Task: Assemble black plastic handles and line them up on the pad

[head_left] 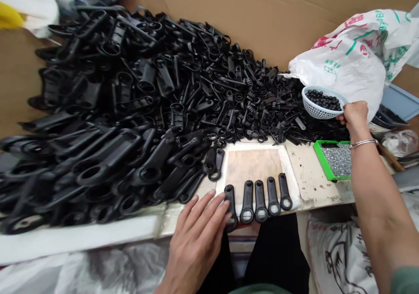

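My right hand (355, 116) grips the rim of a pale blue plastic basket (322, 112) at the right. Small black balls (323, 100) fill part of the basket. At the table's front edge, my left hand (204, 226) lies with its fingers stretched out. Its fingertips touch the leftmost black plastic handle part (231, 202) with a ring at its lower end. Several like parts, such as this black handle part (259, 200), lie in a row to its right, on and over the edge of a pale board (253, 163).
A large heap of black plastic parts (131, 84) covers the left and back of the table. A green tray (322, 159) of small metal pieces stands at the right, partly behind my forearm. White printed sacks (350, 54) lie behind the basket, and a blue bin (401, 102) is farther right.
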Demonstrator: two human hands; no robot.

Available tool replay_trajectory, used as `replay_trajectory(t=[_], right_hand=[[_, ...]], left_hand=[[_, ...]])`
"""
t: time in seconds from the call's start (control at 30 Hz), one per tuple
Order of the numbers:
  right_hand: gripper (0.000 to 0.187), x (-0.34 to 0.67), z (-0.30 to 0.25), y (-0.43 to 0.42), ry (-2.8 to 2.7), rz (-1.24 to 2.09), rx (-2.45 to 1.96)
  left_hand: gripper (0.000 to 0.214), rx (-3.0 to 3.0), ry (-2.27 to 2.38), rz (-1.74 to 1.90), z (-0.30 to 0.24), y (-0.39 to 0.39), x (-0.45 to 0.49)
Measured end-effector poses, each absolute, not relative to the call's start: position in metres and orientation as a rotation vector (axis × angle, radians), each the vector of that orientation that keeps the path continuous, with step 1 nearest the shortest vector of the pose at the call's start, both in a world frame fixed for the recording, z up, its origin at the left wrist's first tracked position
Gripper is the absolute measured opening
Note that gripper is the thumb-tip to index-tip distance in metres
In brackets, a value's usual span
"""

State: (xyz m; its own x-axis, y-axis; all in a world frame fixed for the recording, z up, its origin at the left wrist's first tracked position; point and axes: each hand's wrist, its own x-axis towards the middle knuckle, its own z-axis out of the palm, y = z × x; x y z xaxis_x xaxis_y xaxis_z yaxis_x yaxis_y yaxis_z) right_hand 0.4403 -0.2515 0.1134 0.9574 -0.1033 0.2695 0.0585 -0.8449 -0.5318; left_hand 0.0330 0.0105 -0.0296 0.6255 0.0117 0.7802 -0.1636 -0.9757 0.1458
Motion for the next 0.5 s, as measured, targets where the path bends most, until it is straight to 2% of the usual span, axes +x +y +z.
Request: replay_trajectory(t=[0.27, 0.5], right_hand=[[0.045, 0.48, 0.105, -0.229, 0.325, -0.334, -2.512], [0.044, 0.484, 0.119, -0.234, 0.153, -0.3, -2.798]], left_hand=[[0.027, 2.678, -0.121, 1.26, -0.033, 0.017, 0.037], [0.029, 2.633, -0.092, 1.267, -0.041, 0.024, 0.039]])
